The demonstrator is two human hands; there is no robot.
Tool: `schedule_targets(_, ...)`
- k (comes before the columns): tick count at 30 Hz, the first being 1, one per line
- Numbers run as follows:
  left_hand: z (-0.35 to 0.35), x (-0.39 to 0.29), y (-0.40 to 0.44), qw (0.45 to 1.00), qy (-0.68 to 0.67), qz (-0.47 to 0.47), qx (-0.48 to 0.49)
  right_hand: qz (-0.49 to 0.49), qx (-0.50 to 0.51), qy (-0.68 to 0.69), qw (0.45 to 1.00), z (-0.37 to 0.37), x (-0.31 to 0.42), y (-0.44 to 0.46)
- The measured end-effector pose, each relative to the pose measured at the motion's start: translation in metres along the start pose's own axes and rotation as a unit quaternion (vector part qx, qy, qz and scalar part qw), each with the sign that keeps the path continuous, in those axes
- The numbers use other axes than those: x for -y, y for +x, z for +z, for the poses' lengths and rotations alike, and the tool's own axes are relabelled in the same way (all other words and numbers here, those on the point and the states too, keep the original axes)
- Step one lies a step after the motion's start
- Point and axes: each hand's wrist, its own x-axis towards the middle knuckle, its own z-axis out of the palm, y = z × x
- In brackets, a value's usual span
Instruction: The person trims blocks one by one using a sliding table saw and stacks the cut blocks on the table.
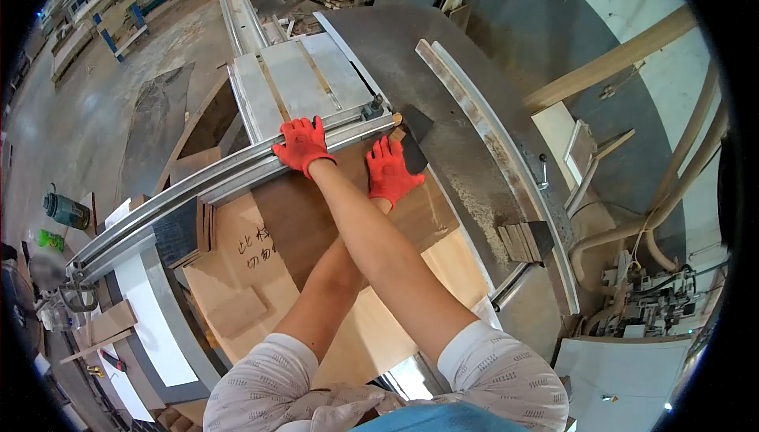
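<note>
My forearms cross, the right one above the left. My right hand [304, 147], in a red work glove, is closed over the long metal fence [348, 133] of a sliding table saw, its fingers bent across the rail. To the right, my left hand [392, 173], in a matching glove, lies with fingers apart on a brown wooden board [288, 222] against the fence. A dark flat piece [413, 154] sits beside its fingers, and a small wood block [398, 133] is near the fence's end. What lies under the left palm is hidden.
A rusty rip fence [494, 143] runs along the dark saw table [443, 76] on the right. Stacked wood strips [520, 242] rest near it. Dark-faced boards [186, 233] stand at the left by a light panel with handwriting. A green bottle [66, 209] stands farther left.
</note>
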Motion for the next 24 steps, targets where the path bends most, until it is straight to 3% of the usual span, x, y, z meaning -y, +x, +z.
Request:
schedule_targets(6, 0.002, -0.002, -0.008, 1.0, -0.03, 0.008, -0.005, -0.001, -0.008, -0.011, 1.0, 0.006, -0.002, -0.009)
schedule_targets(8, 0.003, -0.003, -0.013, 0.999, -0.03, 0.017, -0.011, -0.037, -0.037, 0.042, 0.998, -0.002, -0.003, -0.026)
schedule_targets(12, 0.019, -0.007, -0.041, 0.998, -0.017, 0.007, -0.055, -0.12, -0.134, 0.203, 0.963, -0.075, 0.012, -0.166)
schedule_targets(13, 0.017, -0.011, -0.049, 0.998, -0.004, -0.011, -0.056, -0.11, -0.157, 0.169, 0.967, -0.105, 0.014, -0.217)
schedule_targets(14, 0.01, -0.015, -0.056, 0.998, 0.012, -0.03, -0.058, -0.051, -0.133, 0.218, 0.966, -0.137, 0.016, -0.267)
schedule_targets(16, 0.013, -0.021, -0.068, 0.997, 0.045, -0.036, -0.054, 0.064, -0.148, 0.161, 0.974, -0.186, 0.004, -0.374)
schedule_targets(18, 0.005, -0.027, -0.071, 0.998, 0.045, -0.026, -0.047, 0.204, -0.287, 0.108, 0.93, -0.209, -0.014, -0.481)
schedule_targets(21, -0.009, -0.045, -0.073, 0.998, 0.016, 0.002, -0.059, 0.403, -0.352, -0.123, 0.836, -0.262, 0.004, -0.617)
schedule_targets(24, -0.043, -0.077, -0.096, 0.992, -0.082, 0.067, -0.068, 0.527, -0.251, -0.309, 0.751, -0.284, 0.016, -0.746)
